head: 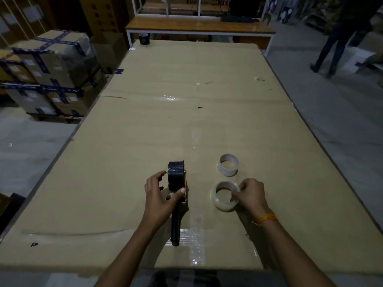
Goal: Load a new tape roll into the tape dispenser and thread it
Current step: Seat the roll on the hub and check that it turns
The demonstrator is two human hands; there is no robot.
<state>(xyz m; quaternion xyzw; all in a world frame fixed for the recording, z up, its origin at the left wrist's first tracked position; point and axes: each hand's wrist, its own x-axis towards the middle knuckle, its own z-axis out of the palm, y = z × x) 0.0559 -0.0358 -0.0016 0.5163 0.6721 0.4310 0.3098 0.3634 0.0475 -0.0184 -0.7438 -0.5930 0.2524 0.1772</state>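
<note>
Left hand [158, 195] gripping tape dispenser [177, 195], right hand [249, 194] pinching clear tape roll [224, 196], fingertips hidden.

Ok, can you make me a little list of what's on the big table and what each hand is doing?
surface: cardboard-covered table
tape dispenser: lies on the table, handle toward the person, dark roll mounted in it
left hand: on the dispenser, thumb across its frame
clear tape roll: flat on the table, right of the dispenser
right hand: fingers pinching the clear roll's rim
empty tape core: flat on the table, beyond the clear roll, untouched
black tape roll: far edge of the table
</note>
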